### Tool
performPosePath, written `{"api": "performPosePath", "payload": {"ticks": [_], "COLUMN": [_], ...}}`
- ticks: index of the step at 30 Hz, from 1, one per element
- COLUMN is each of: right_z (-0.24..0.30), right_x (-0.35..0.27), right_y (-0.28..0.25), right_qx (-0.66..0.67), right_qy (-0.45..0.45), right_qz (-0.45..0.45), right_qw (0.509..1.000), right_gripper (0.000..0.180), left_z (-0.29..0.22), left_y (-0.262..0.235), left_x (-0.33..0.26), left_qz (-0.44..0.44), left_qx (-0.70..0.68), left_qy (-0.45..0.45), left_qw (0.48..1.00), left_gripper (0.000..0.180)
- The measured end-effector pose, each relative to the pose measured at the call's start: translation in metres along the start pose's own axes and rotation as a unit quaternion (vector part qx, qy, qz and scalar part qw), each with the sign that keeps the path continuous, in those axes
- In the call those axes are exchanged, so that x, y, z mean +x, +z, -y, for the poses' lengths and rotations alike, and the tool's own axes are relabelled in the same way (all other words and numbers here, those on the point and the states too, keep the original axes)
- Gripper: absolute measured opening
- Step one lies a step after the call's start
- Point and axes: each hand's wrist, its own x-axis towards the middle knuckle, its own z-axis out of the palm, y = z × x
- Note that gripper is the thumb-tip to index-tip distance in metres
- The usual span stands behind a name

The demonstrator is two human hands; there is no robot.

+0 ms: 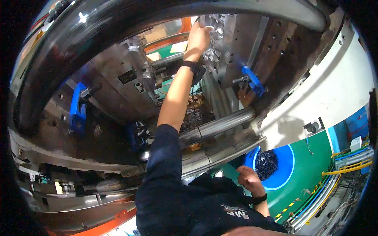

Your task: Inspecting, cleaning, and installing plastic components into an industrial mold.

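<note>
My left hand [199, 38] reaches far up between the two halves of an open metal mould, a dark band on its wrist. Its fingers are closed against the machined face of the right mould half [215, 47]; whatever they pinch is too small to make out. Across the gap stands the left mould half [138, 65]. Low on the right, my right hand [250, 180] is held near my body with its fingers curled in, and what may be inside them is hidden. Beside it is a blue round bin [288, 165] with many small black pieces [266, 163] in it.
A thick dark tie bar [106, 23] arches across the top, and a shiny lower bar [220, 126] crosses below my left arm. Blue clamps [78, 108] [254, 80] are bolted on both sides. Hoses and cables [330, 188] run along the green floor [311, 157] at right.
</note>
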Motion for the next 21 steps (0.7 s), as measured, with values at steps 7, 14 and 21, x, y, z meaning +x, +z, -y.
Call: {"api": "performPosePath", "payload": {"ticks": [7, 14, 21], "right_z": [-0.010, -0.007, -0.009], "right_x": [-0.012, -0.008, -0.003], "right_y": [-0.015, -0.013, -0.011], "right_qx": [0.024, 0.031, 0.023], "right_qy": [-0.008, 0.007, 0.018], "right_qz": [-0.011, -0.006, -0.012], "right_qw": [1.000, 0.999, 1.000], "right_gripper": [0.016, 0.015, 0.014], "left_z": [0.007, -0.027, 0.006], "left_y": [0.010, -0.034, -0.015], "left_x": [-0.006, 0.003, 0.005], "left_qz": [0.113, 0.283, 0.113], "left_qx": [0.069, 0.221, 0.051], "left_qy": [0.071, -0.097, 0.001], "left_qw": [0.989, 0.928, 0.992], "left_gripper": [0.026, 0.026, 0.022]}}
